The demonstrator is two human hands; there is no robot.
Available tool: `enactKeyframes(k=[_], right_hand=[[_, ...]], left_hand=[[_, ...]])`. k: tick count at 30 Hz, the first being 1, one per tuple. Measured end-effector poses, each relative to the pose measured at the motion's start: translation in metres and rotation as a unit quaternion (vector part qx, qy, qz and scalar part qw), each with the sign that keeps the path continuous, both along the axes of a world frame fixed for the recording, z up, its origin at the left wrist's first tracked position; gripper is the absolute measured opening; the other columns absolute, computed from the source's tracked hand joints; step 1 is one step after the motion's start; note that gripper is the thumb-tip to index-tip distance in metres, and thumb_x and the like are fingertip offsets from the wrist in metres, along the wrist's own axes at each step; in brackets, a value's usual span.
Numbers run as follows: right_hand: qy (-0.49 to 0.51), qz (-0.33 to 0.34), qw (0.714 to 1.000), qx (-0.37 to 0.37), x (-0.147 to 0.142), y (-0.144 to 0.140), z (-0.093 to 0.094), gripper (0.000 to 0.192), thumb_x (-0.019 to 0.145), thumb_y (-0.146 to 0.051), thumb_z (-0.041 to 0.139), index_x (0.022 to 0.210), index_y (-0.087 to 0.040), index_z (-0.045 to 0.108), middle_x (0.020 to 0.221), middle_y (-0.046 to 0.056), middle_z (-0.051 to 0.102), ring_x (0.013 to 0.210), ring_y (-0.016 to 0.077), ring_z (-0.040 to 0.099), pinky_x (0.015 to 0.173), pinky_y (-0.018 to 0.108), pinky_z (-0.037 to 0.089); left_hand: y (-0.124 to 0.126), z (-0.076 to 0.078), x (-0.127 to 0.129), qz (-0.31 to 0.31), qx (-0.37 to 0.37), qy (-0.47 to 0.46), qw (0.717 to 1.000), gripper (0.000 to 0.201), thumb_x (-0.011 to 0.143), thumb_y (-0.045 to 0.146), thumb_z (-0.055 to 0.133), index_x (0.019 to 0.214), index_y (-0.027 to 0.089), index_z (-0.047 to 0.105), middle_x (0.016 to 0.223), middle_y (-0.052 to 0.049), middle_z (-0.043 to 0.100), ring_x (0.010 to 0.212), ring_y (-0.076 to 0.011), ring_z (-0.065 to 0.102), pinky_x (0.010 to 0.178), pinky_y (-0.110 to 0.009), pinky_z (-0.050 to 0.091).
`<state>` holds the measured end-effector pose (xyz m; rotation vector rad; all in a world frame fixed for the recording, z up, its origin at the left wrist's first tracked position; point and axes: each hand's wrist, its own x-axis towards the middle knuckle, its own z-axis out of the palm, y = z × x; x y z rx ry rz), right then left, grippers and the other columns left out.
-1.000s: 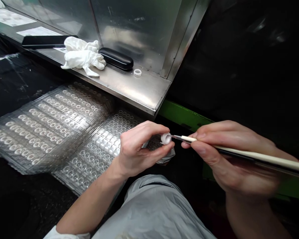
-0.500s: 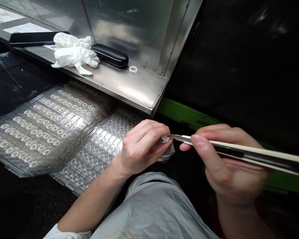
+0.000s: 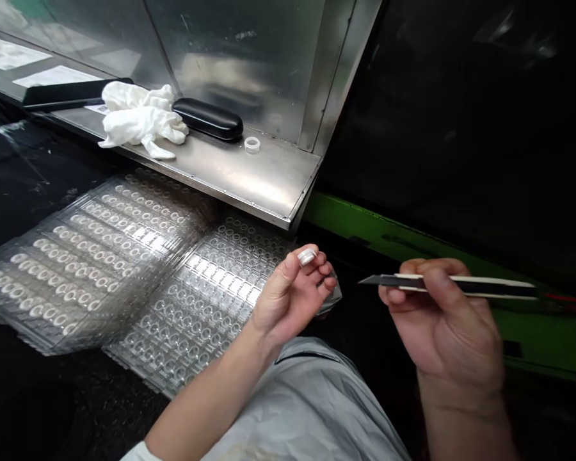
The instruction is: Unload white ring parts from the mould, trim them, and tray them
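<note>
From the head camera, the left hand (image 3: 292, 294) is raised palm-up over the near right corner of the clear trays, pinching a small white ring (image 3: 306, 256) between thumb and fingertips; the ring sits at the very top of the fingers, clear of everything else. The right hand (image 3: 441, 326) is closed around a knife (image 3: 448, 283), held level with the dark blade pointing left toward the ring but well apart from it. Its cream handle runs off to the right over the green rail (image 3: 365, 224).

Two trays lie side by side on the dark desk. The left tray (image 3: 91, 250) holds rows of pale rings in its pockets; the right tray (image 3: 206, 301), just under the left hand, looks mostly clear, though I cannot tell whether every pocket is empty.

Behind them a steel shelf (image 3: 249, 173) carries white gloves (image 3: 139, 118) bunched up, a black case (image 3: 208, 119) touching them on the right, and a single ring (image 3: 252, 144) just beside the case. A dark flat bar (image 3: 62, 95) lies at the shelf's left end, next to papers (image 3: 9, 54). A grey trouser leg (image 3: 307, 403) fills the near edge.
</note>
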<state>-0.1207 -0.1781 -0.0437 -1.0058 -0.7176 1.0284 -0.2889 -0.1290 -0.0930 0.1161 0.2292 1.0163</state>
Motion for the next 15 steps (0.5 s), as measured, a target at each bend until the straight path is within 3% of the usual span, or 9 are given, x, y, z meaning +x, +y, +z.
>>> enactKeyframes(k=[3, 8, 12, 15], right_hand=[[-0.092, 0.01, 0.994, 0.057, -0.005, -0.003, 0.011, 0.004, 0.092, -0.025, 0.076, 0.09, -0.024, 0.073, 0.084, -0.002, 0.069, 0.068, 0.013, 0.069, 0.066, 0.027, 0.06], [-0.124, 0.059, 0.988, 0.077, -0.008, 0.002, 0.012, 0.007, 0.094, -0.024, 0.071, 0.088, -0.02, 0.068, 0.079, -0.001, 0.066, 0.06, 0.0131, 0.064, 0.058, 0.029, 0.057], [-0.121, 0.102, 0.984, 0.078, -0.008, 0.005, 0.009, 0.006, 0.095, -0.021, 0.068, 0.09, -0.019, 0.068, 0.077, -0.001, 0.065, 0.056, 0.0124, 0.062, 0.054, 0.028, 0.054], [-0.142, 0.122, 0.98, 0.073, -0.004, 0.007, 0.012, 0.005, 0.096, -0.022, 0.068, 0.091, -0.019, 0.067, 0.076, -0.001, 0.065, 0.058, 0.0133, 0.063, 0.055, 0.028, 0.056]], left_hand=[[-0.003, 0.003, 0.005, -0.023, -0.037, -0.045, 0.998, 0.041, 0.075, 0.04, 0.094, 0.101, 0.016, 0.073, 0.081, 0.002, 0.056, 0.078, -0.0073, 0.06, 0.073, -0.019, 0.057], [-0.002, 0.006, 0.004, -0.024, 0.009, -0.011, 1.0, 0.039, 0.076, 0.041, 0.094, 0.101, 0.019, 0.073, 0.079, 0.001, 0.044, 0.076, -0.0078, 0.051, 0.07, -0.017, 0.054], [-0.002, 0.003, 0.002, 0.02, 0.052, 0.096, 0.994, 0.044, 0.073, 0.051, 0.093, 0.101, 0.022, 0.075, 0.08, -0.002, 0.046, 0.075, -0.0117, 0.051, 0.067, -0.024, 0.055], [-0.003, 0.0, -0.004, 0.099, 0.162, 0.177, 0.966, 0.04, 0.074, 0.046, 0.093, 0.104, 0.024, 0.079, 0.081, -0.003, 0.059, 0.075, -0.0115, 0.057, 0.068, -0.025, 0.055]])
